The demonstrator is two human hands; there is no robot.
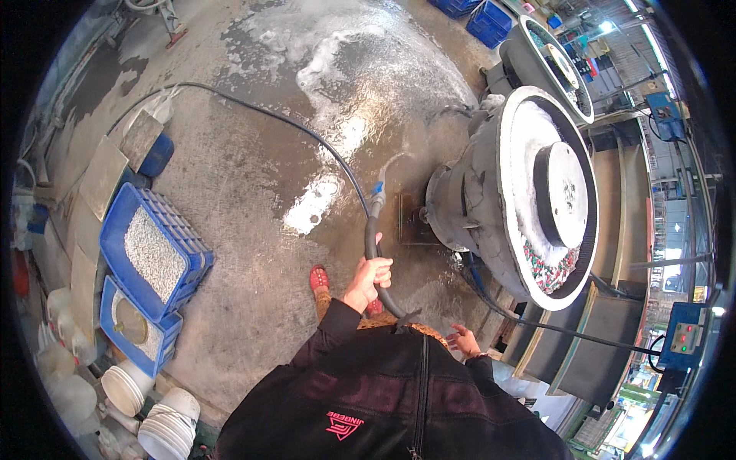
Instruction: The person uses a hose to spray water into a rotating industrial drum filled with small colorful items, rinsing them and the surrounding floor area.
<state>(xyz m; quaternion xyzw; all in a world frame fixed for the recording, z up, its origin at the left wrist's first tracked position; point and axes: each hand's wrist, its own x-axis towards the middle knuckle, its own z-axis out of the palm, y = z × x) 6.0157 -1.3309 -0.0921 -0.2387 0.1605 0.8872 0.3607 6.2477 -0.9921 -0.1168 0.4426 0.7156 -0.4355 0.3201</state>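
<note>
Black hose point(371, 244) is located in front of the person, above the concrete floor point(238, 230). Left hand point(369, 280): fingers clamped around the hose, behind its blue-tipped nozzle point(378, 190), which points away from the body and emits a thin stream of water point(393, 160). Right hand point(464, 340): held near the body, fingers apart and slightly curled. White foam point(322, 65) covers wet floor ahead. Large round tub point(510, 153) stands right of the hose, containing suds and multicoloured pieces; blue crates point(116, 218) of pale pellets stand left.
</note>
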